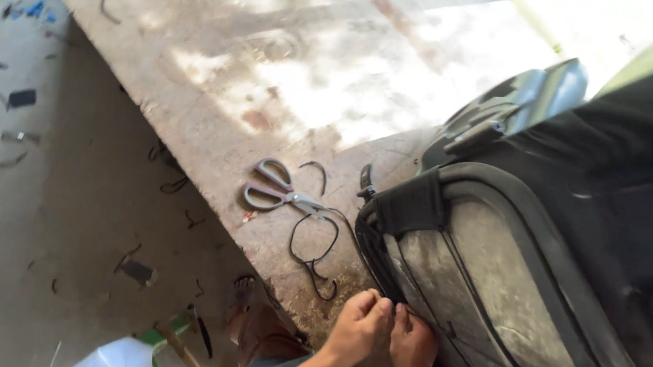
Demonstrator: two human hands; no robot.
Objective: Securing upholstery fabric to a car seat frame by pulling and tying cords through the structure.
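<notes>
Cord: a thin black cord (pixel 391 301) runs along the rim of a grey and black suitcase (pixel 511 287), pinched at the near edge of the workbench
Left hand: the left hand (pixel 359 327) is closed, fingertips nipping the cord at the case's lower edge
Right hand: the right hand (pixel 412 345) sits just beside it, touching, fingers curled onto the same stretch of cord
Handling: the cord looks light, limp and thin, so it likely slips unless pinched between fingertips close to the rim; the loose tail (pixel 313 247) lying on the bench would probably tangle easily
Suitcase: lies on its side at the right end of the bench; it seems bulky and fairly stiff, its dusty panel crossed by black lines, and it would best be steadied by the thick black edge binding
Scissors: a pair of scissors (pixel 280 191) with grey handles lies shut near the near edge, left of the case, close to the loose cord
Workbench: the worn wooden workbench (pixel 291 65) is stained and sunlit towards its far side
Floor: scraps and offcuts (pixel 21 98) lie scattered on the floor to the left
</notes>
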